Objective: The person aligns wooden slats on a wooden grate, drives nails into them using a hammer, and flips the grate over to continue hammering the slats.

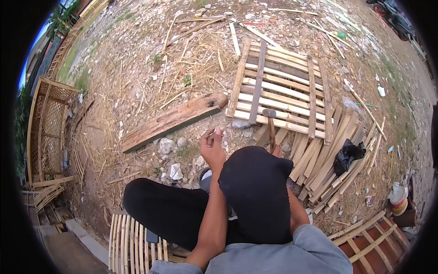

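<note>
My left hand is raised over the stony ground, its fingers curled with thumb and fingertips close together; whatever they may pinch is too small to make out. Past my knee, my right hand is wrapped round the wooden handle of a hammer, its head up. Most of that hand is hidden behind the black-clad knee. Just beyond the hammer lies a slatted wooden panel made of pale strips nailed across darker bars. A thick, weathered wooden beam rests on the ground ahead of my left hand.
Loose wooden slats are piled at the right with a black plastic bag on them. A lattice frame stands at the far left. A phone lies on the slatted seat. A bucket is at the right.
</note>
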Available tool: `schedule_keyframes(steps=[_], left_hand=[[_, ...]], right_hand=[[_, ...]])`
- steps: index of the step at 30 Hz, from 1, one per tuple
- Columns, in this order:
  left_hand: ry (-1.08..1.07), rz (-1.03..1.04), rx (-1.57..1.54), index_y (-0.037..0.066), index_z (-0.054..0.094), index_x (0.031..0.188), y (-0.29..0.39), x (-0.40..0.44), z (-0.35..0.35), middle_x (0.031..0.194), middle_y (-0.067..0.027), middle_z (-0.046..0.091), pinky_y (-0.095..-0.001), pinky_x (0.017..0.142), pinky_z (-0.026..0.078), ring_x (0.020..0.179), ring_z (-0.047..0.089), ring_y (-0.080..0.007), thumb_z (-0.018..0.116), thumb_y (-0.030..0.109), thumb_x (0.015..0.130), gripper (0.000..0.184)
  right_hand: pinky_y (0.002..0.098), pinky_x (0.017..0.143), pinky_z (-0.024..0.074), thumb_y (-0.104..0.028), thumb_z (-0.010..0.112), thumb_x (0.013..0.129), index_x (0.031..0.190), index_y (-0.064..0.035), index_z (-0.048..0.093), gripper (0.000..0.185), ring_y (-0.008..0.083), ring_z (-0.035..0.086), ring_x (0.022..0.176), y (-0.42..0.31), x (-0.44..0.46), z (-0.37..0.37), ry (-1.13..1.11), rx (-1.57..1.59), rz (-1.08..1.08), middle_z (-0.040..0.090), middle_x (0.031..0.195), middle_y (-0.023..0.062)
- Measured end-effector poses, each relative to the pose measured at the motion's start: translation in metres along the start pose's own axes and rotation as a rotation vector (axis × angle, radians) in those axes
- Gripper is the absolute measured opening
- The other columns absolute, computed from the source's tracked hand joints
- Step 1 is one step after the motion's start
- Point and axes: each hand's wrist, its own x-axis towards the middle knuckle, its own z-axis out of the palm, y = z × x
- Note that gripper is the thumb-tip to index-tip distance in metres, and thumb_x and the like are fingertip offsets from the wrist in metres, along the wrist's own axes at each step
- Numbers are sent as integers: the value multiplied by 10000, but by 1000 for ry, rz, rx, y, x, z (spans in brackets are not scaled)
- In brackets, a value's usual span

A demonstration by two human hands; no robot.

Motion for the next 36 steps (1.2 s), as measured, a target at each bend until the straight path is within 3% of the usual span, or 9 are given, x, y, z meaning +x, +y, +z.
schedule_keyframes(steps=[5, 8, 13, 18, 22, 28, 31, 36], left_hand=[[-67, -86, -29, -32, 634, 1022, -48, -24, -27, 873, -101, 711, -226, 715, 509, 801, 661, -114, 703, 80, 915, 170], [-180, -296, 202, -9, 656, 998, -69, -17, -33, 865, -72, 704, -217, 698, 488, 778, 636, -85, 709, 69, 906, 131], [-150, 9, 182, 7, 676, 968, -62, -2, 23, 858, -41, 691, -222, 692, 477, 765, 613, -66, 744, 88, 880, 138], [-518, 206, 439, -10, 703, 974, -64, 52, 79, 876, -74, 719, -267, 757, 515, 832, 672, -136, 757, 102, 856, 172], [-699, 94, 620, -10, 740, 943, -76, 82, 92, 872, -104, 741, -289, 759, 535, 830, 691, -147, 779, 142, 829, 194], [-838, 308, 612, -1, 737, 934, -101, 93, 84, 845, -157, 733, -323, 691, 538, 757, 714, -241, 771, 133, 815, 182], [-824, 236, 657, 17, 747, 950, -108, 94, 80, 847, -114, 743, -296, 709, 531, 787, 706, -169, 774, 129, 818, 175], [-864, 381, 602, 17, 746, 940, -114, 94, 77, 852, -125, 742, -303, 688, 537, 762, 713, -194, 759, 92, 821, 142]], right_hand=[[559, 831, 440, -176, 531, 976, 1190, 29, 395, 326, 528, 515, 1027, 19, 2, 13, 59, 4, -72, 429, 1165, 290], [563, 830, 436, -163, 529, 976, 1200, 23, 394, 321, 532, 504, 1033, 11, 3, 6, 29, -31, -49, 425, 1162, 291], [560, 840, 432, -134, 532, 969, 1208, 19, 396, 314, 535, 485, 1047, -1, 0, 0, 20, -8, -97, 421, 1164, 288], [554, 879, 426, -112, 531, 963, 1260, 21, 393, 353, 525, 479, 1077, 5, 4, -1, -21, -29, -53, 416, 1205, 283], [553, 885, 427, -112, 532, 960, 1270, 25, 396, 364, 522, 481, 1084, 4, 4, -1, -27, -17, -40, 419, 1202, 281], [539, 866, 410, -111, 526, 968, 1259, 27, 408, 342, 519, 475, 1056, 4, 3, 0, -4, -7, -61, 429, 1150, 281], [553, 866, 420, -114, 525, 965, 1270, 34, 405, 359, 534, 481, 1055, 7, 5, 1, 1, -37, -77, 431, 1163, 299], [554, 858, 419, -115, 524, 967, 1268, 30, 405, 354, 530, 483, 1048, 3, 6, -2, -16, -27, -65, 431, 1142, 294]])
